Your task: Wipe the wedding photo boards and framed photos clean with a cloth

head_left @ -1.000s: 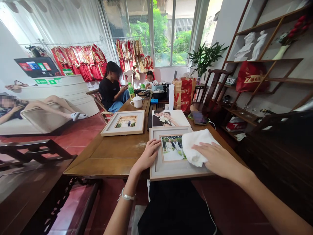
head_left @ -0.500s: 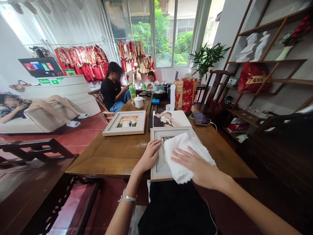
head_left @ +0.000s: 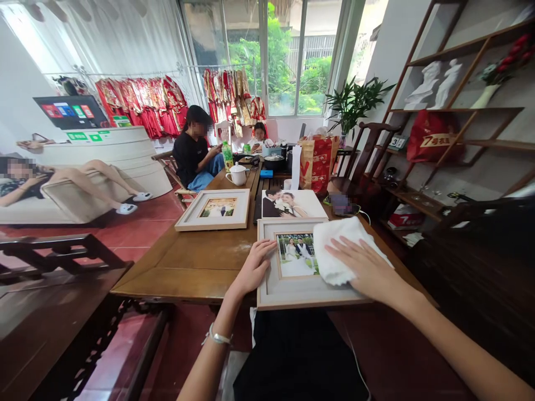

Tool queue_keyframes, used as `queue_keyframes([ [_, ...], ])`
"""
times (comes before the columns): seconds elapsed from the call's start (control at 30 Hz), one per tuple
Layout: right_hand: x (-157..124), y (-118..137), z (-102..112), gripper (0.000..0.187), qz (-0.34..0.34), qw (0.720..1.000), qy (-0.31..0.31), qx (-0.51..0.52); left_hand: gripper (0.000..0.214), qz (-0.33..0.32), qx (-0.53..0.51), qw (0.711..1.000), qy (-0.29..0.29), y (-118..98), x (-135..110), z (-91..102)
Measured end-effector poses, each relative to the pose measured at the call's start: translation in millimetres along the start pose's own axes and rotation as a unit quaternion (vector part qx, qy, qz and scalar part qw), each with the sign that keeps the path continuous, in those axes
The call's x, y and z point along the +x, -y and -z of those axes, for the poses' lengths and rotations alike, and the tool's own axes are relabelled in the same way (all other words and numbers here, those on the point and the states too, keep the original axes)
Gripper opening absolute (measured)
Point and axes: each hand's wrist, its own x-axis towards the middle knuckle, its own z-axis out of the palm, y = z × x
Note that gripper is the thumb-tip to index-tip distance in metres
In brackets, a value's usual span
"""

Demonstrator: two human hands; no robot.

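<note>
A light wooden picture frame (head_left: 292,289) with a wedding photo lies flat at the near edge of the wooden table (head_left: 200,262). My left hand (head_left: 253,270) rests on the frame's left border, fingers spread flat. My right hand (head_left: 365,270) lies flat on a white cloth (head_left: 338,245) that covers the right side of the frame. The photo in the middle of the frame is uncovered.
A second framed photo (head_left: 214,209) and an unframed wedding print (head_left: 290,203) lie farther back. Beyond them stand a white teapot (head_left: 237,174), a pot, a red bag (head_left: 316,161) and a phone (head_left: 343,205). Two people sit at the far end; shelves fill the right wall.
My right hand slid the cloth left over the photo, then back to the right side of the frame, uncovering the picture. The left hand stayed on the frame's left edge.
</note>
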Motion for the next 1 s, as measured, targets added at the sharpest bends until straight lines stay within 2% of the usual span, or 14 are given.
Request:
queue_keyframes([
  [0.13, 52.8, -12.8, -6.0, 0.071, -0.066, 0.997, -0.042, -0.009, 0.055, -0.003, -0.002, 1.0, 0.0, 0.9, -0.4, -0.1],
  [0.27, 79.3, -11.3, -13.2, 0.069, -0.054, 0.997, -0.043, 0.017, 0.053, -0.002, -0.001, 1.0, 0.003, 1.4, -0.2, -0.1],
  [0.33, 75.7, -6.1, -14.8, 0.071, -0.042, 0.998, -0.034, 0.025, 0.052, -0.002, -0.001, 1.0, -0.001, 1.2, 0.0, -0.3],
  [0.4, 60.8, 0.0, -11.8, 0.072, -0.031, 0.999, -0.022, 0.03, 0.052, -0.001, 0.001, 1.0, -0.006, 1.0, 0.2, -0.6],
  [0.6, -20.1, 15.6, 22.3, 0.077, 0.021, 0.997, 0.06, 0.048, 0.052, -0.003, 0.004, 1.0, -0.012, 1.8, 0.9, -2.2],
  [0.7, -46.3, 19.1, 38.2, 0.079, 0.034, 0.992, 0.101, 0.072, 0.053, -0.009, 0.007, 1.0, -0.009, 2.2, 1.3, -1.9],
  [0.77, -48.3, 18.8, 42.1, 0.079, 0.024, 0.99, 0.114, 0.083, 0.053, -0.011, 0.009, 1.0, -0.005, 1.8, 1.5, -1.3],
  [0.83, -38.3, 16.0, 39.5, 0.079, 0.009, 0.989, 0.117, 0.089, 0.052, -0.011, 0.008, 1.0, -0.002, 0.8, 1.4, -0.7],
  [1.0, 13.9, 2.2, 17.8, 0.078, -0.039, 0.993, 0.079, 0.081, 0.049, -0.011, 0.007, 1.0, 0.004, -1.8, 0.8, 0.0],
])
